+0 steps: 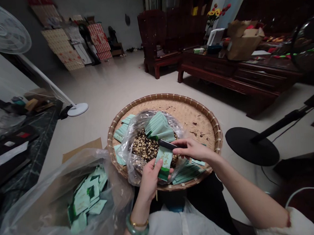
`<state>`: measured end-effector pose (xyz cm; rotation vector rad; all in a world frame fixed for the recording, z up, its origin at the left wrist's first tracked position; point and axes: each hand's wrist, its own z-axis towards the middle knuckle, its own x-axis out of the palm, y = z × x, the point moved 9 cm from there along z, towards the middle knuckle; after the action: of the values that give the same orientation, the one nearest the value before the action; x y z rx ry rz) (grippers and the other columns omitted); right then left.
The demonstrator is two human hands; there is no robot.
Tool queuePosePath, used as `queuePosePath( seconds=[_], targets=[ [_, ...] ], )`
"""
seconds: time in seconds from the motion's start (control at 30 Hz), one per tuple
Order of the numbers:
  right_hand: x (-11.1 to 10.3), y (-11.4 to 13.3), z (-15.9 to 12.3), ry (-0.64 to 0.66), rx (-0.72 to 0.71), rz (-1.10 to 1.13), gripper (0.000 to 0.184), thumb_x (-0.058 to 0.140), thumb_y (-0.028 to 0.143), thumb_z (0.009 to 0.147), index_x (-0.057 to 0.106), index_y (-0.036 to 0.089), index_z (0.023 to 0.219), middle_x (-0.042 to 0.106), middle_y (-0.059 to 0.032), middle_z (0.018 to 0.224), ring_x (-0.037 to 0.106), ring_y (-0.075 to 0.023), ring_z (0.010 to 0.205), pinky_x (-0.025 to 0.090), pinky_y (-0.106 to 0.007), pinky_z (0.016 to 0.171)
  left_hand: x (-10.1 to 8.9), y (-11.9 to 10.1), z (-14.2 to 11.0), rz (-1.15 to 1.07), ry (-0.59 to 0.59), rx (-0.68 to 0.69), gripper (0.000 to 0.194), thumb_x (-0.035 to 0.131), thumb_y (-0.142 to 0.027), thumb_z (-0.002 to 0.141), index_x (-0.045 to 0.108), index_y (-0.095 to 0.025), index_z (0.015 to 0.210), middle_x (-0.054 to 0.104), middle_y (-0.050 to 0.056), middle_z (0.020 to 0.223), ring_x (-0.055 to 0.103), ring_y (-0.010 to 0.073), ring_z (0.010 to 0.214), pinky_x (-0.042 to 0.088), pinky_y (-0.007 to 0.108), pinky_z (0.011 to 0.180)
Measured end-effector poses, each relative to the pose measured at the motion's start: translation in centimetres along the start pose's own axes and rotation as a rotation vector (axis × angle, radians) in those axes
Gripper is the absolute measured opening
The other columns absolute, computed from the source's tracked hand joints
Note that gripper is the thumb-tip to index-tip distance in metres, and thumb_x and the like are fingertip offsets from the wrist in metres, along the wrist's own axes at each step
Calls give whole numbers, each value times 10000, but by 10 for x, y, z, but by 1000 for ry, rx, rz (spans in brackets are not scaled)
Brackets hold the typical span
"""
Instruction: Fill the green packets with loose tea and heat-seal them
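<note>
My left hand (150, 175) grips a small light-green packet (164, 158) by its lower end, thumb on the printed face. My right hand (191, 149) is closed round a slim black bar-shaped tool (167, 144), which lies across the packet's top edge. Both are above an open clear plastic bag (127, 137) of dark and pale dried flakes (144, 147). A fanned stack of green packets (159, 126) rests on the flakes. The bag sits in a round woven bamboo tray (215, 124). More packets (187, 172) lie by its near right rim, others (120, 134) along its left side.
At the left, a large clear bag (45, 207) contains loose green packets (89, 193). A white standing fan (78, 109) is behind it. The black round base (252, 146) of another stand is at the right. A dark wooden table (223, 70) bears a cardboard box (244, 41).
</note>
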<state>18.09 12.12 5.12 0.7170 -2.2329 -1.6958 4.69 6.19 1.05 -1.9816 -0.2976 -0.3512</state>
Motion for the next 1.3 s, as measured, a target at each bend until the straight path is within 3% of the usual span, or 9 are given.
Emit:
queuePosePath(
  seconds=[0.23, 0.4, 0.57, 0.7, 0.97, 1.2, 1.3],
  targets=[
    [5, 1, -2, 50, -16, 59, 480, 642, 504, 738, 634, 158, 1071, 625, -11, 744, 461, -65, 483, 322, -176, 390, 0, -1, -1, -3, -17, -3, 459, 732, -462, 642, 626, -106, 912, 688, 35, 672, 662, 166, 555, 482, 198, 411],
    [-8, 7, -8, 24, -40, 79, 465, 609, 519, 758, 638, 132, 1014, 631, -21, 748, 444, -49, 440, 310, -178, 369, -6, -8, 0, -10, -52, 16, 462, 733, -463, 638, 617, -107, 909, 679, 34, 660, 671, 180, 577, 477, 194, 399],
    [-12, 6, -7, 1, -37, -94, 519, 641, 506, 731, 622, 146, 1106, 644, -30, 780, 524, -85, 510, 367, -190, 400, -4, -10, -1, 19, -27, 8, 452, 740, -451, 634, 618, -102, 895, 684, 48, 693, 680, 192, 607, 488, 200, 410],
    [-4, 12, -3, -26, -103, -221, 431, 616, 485, 759, 660, 146, 1021, 603, 0, 697, 495, -78, 495, 387, -193, 429, -1, -10, -1, 38, -11, -3, 456, 740, -453, 632, 621, -105, 901, 689, 51, 701, 679, 194, 607, 496, 211, 422],
    [-4, 8, -4, -42, -59, -110, 470, 624, 494, 746, 610, 140, 1056, 592, -8, 719, 478, -69, 467, 370, -178, 390, -6, -9, 0, 68, -7, -2, 420, 720, -441, 663, 633, -106, 902, 696, 55, 709, 678, 186, 614, 501, 209, 444],
    [-3, 13, -4, -82, -138, -279, 387, 614, 472, 762, 653, 158, 986, 597, -4, 689, 511, -93, 487, 385, -197, 422, -7, -7, 0, 85, -13, -4, 440, 712, -449, 669, 634, -106, 934, 694, 47, 691, 663, 174, 564, 509, 226, 449],
    [0, 8, -3, -89, -126, -223, 395, 602, 473, 769, 650, 145, 983, 580, 3, 650, 499, -91, 463, 385, -199, 414, -7, -9, 0, 97, -4, 7, 423, 704, -437, 683, 631, -111, 941, 696, 41, 705, 663, 167, 565, 509, 222, 451]
  ],
)
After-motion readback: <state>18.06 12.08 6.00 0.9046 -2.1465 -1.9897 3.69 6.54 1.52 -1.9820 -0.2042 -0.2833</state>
